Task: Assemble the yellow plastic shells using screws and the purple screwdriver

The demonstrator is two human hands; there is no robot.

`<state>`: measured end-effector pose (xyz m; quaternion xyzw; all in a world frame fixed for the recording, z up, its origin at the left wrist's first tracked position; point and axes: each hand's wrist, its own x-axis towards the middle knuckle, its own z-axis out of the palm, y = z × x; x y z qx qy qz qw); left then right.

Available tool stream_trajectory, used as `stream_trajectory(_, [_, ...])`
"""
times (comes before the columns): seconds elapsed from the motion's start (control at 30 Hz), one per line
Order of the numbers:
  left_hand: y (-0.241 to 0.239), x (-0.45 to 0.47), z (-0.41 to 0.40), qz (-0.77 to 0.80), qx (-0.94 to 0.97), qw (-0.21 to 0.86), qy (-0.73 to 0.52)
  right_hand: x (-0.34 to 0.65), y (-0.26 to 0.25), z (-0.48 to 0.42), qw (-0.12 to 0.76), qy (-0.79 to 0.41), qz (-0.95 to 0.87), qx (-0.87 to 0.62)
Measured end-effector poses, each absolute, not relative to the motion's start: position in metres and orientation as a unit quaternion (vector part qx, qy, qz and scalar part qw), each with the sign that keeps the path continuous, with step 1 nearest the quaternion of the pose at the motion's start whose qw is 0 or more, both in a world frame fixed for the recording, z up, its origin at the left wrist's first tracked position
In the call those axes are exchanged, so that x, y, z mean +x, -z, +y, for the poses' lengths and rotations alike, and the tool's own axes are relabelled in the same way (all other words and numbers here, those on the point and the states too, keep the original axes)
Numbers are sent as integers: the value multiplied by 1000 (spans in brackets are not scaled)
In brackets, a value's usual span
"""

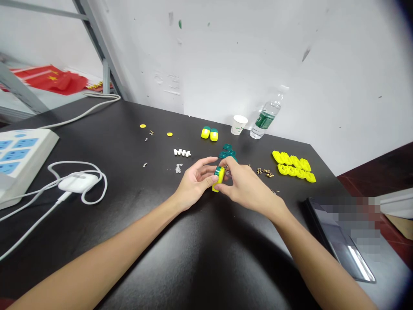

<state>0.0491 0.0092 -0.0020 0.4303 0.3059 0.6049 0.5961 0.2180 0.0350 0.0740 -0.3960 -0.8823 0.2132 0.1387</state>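
A small yellow-and-green plastic case is held a little above the dark table, between both hands. My left hand grips it from the left, with the thumb against its green part. From the right, my right hand pinches its yellow side; the fingertips behind it are partly hidden. Just beyond the hands lie loose dark green covers, partly covered by the right fingers. Two similar yellow-and-green cases stand farther back. White plastic pieces and small clear parts are left of the hands.
Small brass parts and rows of yellow shells lie to the right. Yellow discs are at back left. A paper cup and water bottle stand by the wall. A power strip, white charger and tablet flank the arms.
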Motion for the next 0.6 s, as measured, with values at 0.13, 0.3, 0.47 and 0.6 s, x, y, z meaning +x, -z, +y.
stream_trajectory(0.13, [1, 49, 9, 300, 434, 592, -609, 219, -73, 35, 152, -220, -879, -394])
stream_trajectory(0.3, [1, 49, 8, 302, 436, 586, -613, 218, -72, 35, 161, -233, -875, -392])
stream_trajectory(0.47, [3, 48, 9, 305, 433, 581, -618, 217, -70, 35, 168, -227, -872, -400])
stream_trajectory(0.6, [3, 49, 9, 309, 447, 560, -625, 216, -69, 34, 178, -227, -870, -400])
